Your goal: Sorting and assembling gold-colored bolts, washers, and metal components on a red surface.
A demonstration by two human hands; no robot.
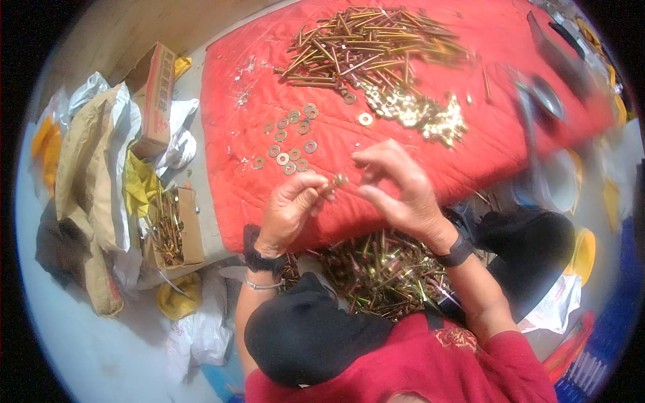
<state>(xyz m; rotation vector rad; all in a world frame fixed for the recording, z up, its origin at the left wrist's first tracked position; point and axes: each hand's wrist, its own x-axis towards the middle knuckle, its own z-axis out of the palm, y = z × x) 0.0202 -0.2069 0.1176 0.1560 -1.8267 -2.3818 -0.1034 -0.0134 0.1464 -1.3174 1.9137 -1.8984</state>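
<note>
My left hand [290, 209] is closed in a pinch on a small brass-coloured metal fastener [338, 181], whose exact kind is blurred. Just to its right my right hand [402, 183] is raised with thumb and fingers apart and nothing visible between them. Both hands are over the near edge of a red quilted cloth [232, 195]. Several flat washers [283, 158] lie scattered beyond my left hand. Past my right hand is a heap of shiny brass-coloured nuts [416, 113], with a lone washer [365, 119] beside it. Long yellowish metal rods or bolts [369, 43] are piled at the far side.
Below the cloth's near edge sits a large mass of loose bolts [383, 269]. On the left stand an open cardboard carton [158, 101], a small box of rods [191, 228] and brown paper sacks [87, 161]. A blurred round metal object [547, 97] is at the right.
</note>
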